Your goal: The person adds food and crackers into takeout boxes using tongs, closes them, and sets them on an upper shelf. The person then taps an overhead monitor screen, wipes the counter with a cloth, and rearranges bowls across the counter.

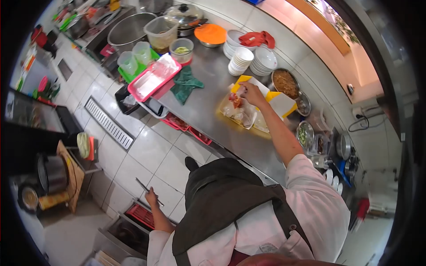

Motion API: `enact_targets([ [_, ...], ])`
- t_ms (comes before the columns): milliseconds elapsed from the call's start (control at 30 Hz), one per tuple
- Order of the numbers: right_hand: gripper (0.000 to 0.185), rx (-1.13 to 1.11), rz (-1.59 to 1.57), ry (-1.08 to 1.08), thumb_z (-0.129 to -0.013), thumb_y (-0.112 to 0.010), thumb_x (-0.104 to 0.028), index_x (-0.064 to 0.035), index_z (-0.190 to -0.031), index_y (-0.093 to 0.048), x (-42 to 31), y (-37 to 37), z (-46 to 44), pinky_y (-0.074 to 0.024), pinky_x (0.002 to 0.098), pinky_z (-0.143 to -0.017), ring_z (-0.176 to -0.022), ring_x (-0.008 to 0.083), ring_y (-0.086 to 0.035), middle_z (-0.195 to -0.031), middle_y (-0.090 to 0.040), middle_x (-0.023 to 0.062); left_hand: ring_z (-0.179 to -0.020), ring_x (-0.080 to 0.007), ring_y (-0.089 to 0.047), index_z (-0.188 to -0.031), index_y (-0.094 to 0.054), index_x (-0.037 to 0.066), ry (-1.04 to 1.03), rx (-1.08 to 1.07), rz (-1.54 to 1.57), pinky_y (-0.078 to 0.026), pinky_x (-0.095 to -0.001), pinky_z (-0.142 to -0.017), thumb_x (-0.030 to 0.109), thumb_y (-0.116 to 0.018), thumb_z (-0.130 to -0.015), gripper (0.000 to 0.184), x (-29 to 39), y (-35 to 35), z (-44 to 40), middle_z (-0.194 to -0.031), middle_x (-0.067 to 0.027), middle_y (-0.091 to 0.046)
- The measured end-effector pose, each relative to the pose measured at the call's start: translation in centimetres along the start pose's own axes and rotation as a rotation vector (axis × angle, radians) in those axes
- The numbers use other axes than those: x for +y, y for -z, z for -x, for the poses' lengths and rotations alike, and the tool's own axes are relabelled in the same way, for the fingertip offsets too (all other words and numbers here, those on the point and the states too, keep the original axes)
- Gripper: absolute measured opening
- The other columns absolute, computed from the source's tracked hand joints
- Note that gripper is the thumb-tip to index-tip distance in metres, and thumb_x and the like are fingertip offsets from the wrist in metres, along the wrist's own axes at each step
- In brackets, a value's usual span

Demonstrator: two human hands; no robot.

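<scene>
My right hand (254,94) is closed at the yellow takeaway box (226,116), pinching a small clear plastic bag with red-orange contents (235,100). Inside the box, clear plastic packaging (249,119) covers part of the food. The white-lined lid flaps (279,104) stand raised behind and to the right. Low on the left, my left hand (151,197) is wrapped round a thin, dark metal bar (142,184). Whether that bar is a loose tool or a fixed handle, I cannot tell. Below this hand is an open drawer with a red basket (141,216).
On the steel counter (208,77) lie a green cloth (186,84) and a pink-rimmed tray (155,77). Stacked white bowls (241,61), plates (263,62) and a pan of brown food (285,83) line the wall side. A floor drain (108,122) crosses the tiles.
</scene>
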State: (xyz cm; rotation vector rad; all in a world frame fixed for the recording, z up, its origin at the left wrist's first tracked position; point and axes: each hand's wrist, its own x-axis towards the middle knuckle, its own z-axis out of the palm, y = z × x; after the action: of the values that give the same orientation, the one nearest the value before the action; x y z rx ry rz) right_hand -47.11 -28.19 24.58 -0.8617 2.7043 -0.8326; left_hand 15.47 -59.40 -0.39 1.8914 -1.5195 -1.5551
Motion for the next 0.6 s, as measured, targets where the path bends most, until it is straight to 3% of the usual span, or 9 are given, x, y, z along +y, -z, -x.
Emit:
enact_targets([
  [167,0.035,0.081,-0.033,-0.098,-0.072,-0.080,-0.013,-0.0030,-0.104,-0.070,-1.0,-0.4,0.4,-0.0528,0.0344,-0.076,-0.081,0.0250,-0.068,-0.090,-0.070,0.0149,-0.037,-0.0094,-0.032,-0.065,-0.041,0.012,-0.060,-0.098,0.076,-0.027,-0.0282,-0.035,0.026,-0.062,-0.094,0.039,6.7,-3.0,-5.5,-0.051,0.0027,-0.036],
  [267,0.033,0.118,-0.059,-0.141,-0.073,-0.079,-0.013,-0.0040,-0.104,-0.070,-1.7,0.2,0.9,-0.0526,0.0335,-0.075,-0.081,0.0241,-0.068,-0.088,-0.070,0.0144,-0.039,-0.0071,-0.027,-0.068,-0.042,0.012,-0.045,-0.154,0.089,-0.023,-0.0275,-0.035,0.026,-0.062,-0.095,0.036,8.8,-5.7,-6.1,-0.053,0.0045,-0.034],
  [367,0.028,0.060,-0.069,-0.129,-0.074,-0.078,-0.010,-0.0045,-0.101,-0.071,-1.1,0.4,0.9,-0.0522,0.0328,-0.074,-0.080,0.0230,-0.068,-0.087,-0.070,0.0146,-0.039,-0.0065,-0.030,-0.070,-0.042,0.012,-0.077,-0.234,-0.053,-0.023,-0.0271,-0.035,0.028,-0.064,-0.094,0.036,9.1,-8.0,-5.4,-0.053,0.0048,-0.035],
  [400,0.026,0.055,-0.108,-0.129,-0.075,-0.077,-0.010,-0.0052,-0.099,-0.072,-0.8,0.3,0.8,-0.0523,0.0332,-0.074,-0.081,0.0243,-0.068,-0.089,-0.070,0.0145,-0.040,-0.0101,-0.037,-0.067,-0.043,0.011,-0.119,-0.308,-0.091,-0.030,-0.0287,-0.037,0.034,-0.064,-0.093,0.041,9.2,-8.4,-4.5,-0.052,0.0027,-0.039],
  [467,0.021,0.040,-0.182,-0.130,-0.075,-0.075,-0.010,-0.0067,-0.096,-0.073,0.2,0.2,0.7,-0.0526,0.0339,-0.075,-0.083,0.0267,-0.069,-0.091,-0.071,0.0141,-0.040,-0.0108,-0.038,-0.066,-0.043,0.011,-0.130,-0.331,-0.235,-0.031,-0.0296,-0.037,0.035,-0.065,-0.092,0.042,8.5,-9.3,-3.1,-0.050,0.0013,-0.040],
  [567,0.018,0.095,-0.179,-0.137,-0.077,-0.073,-0.009,-0.0052,-0.095,-0.072,-0.4,1.7,1.6,-0.0524,0.0331,-0.074,-0.082,0.0242,-0.069,-0.090,-0.071,0.0136,-0.039,-0.0133,-0.041,-0.068,-0.048,0.006,-0.204,-0.328,-0.370,-0.032,-0.0337,-0.039,0.036,-0.067,-0.089,0.041,3.0,-9.9,-4.4,-0.049,-0.0026,-0.044],
  [600,0.018,0.118,-0.207,-0.157,-0.077,-0.073,-0.009,-0.0046,-0.094,-0.072,-0.5,2.4,2.0,-0.0524,0.0329,-0.074,-0.081,0.0235,-0.069,-0.089,-0.071,0.0135,-0.041,-0.0143,-0.044,-0.068,-0.049,0.005,-0.127,-0.393,-0.347,-0.034,-0.0341,-0.040,0.034,-0.066,-0.090,0.041,4.8,-9.6,-2.0,-0.049,-0.0033,-0.044],
])
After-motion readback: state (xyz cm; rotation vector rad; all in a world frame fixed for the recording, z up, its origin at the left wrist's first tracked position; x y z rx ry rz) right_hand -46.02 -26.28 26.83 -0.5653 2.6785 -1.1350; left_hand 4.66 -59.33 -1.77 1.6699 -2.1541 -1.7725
